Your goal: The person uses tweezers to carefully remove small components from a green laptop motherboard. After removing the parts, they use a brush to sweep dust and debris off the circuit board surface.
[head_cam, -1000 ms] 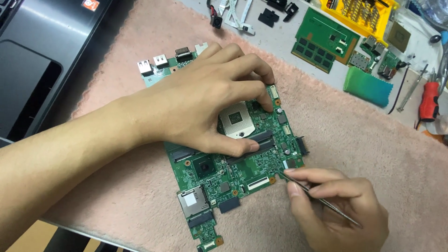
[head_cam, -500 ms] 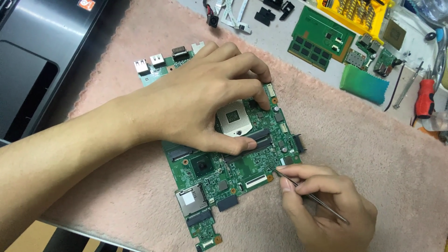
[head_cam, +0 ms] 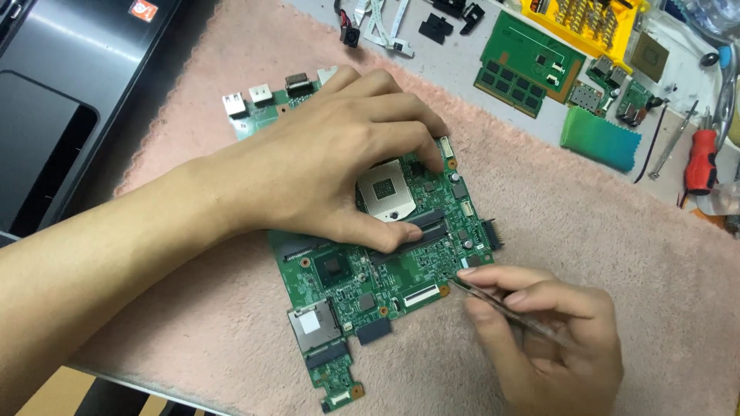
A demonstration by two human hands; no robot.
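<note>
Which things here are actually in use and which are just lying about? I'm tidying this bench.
In use:
left hand pressing on the green circuit board
right hand holding tweezers
pink mat

Lying about:
memory modules
green cloth
red screwdriver
laptop

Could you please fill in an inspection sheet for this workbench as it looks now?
Surface: pink fuzzy mat on a pale bench.
Job's things: green circuit board flat on the mat; thin metal tweezers, tip at the board's right edge.
Clutter: memory modules, small boards, teal cloth, red screwdriver, yellow bit case.
Hands: left hand pressing on the board; right hand gripping the tweezers.
Cables: loose ribbon cables at top.
Surroundings: dark laptop shell at left.
</note>
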